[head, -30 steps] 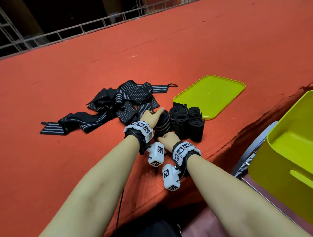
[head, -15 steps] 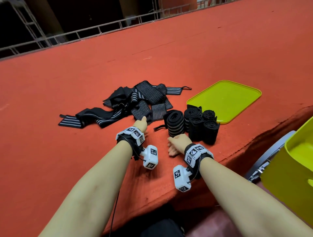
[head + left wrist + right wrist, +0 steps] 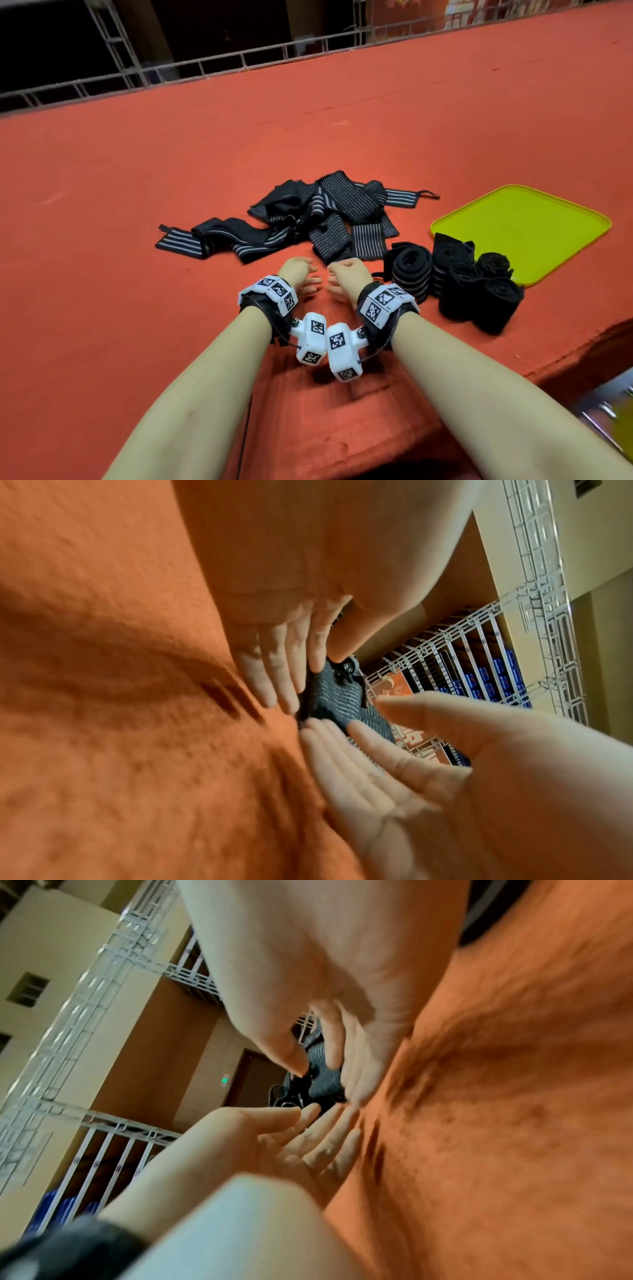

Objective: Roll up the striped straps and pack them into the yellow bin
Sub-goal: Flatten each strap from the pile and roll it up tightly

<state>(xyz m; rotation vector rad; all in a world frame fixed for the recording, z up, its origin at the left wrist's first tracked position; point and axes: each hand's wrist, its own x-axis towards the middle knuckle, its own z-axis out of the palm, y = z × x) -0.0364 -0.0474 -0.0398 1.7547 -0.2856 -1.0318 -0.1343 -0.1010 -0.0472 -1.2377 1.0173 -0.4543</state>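
Several loose black straps with grey stripes (image 3: 318, 219) lie tangled on the red cloth. Both my hands sit side by side just in front of the pile, palms facing each other. My left hand (image 3: 310, 284) has straight fingers (image 3: 346, 764) low over the cloth. The fingers of my right hand (image 3: 334, 284) are also straight and hold nothing (image 3: 322, 1112). A striped strap end (image 3: 329, 699) lies just beyond the fingertips of both hands. Several rolled straps (image 3: 455, 281) stand to the right. Only a blurred sliver of the yellow bin (image 3: 625, 428) shows at the bottom right.
A flat yellow-green tray (image 3: 520, 226) lies behind the rolls. The red cloth's front edge (image 3: 513, 363) drops off near my forearms. A metal railing (image 3: 239, 61) runs along the far side of the red surface.
My left hand let go of a rolled strap, which now stands with the other rolls. Both hands moved left to the near end of the loose pile.
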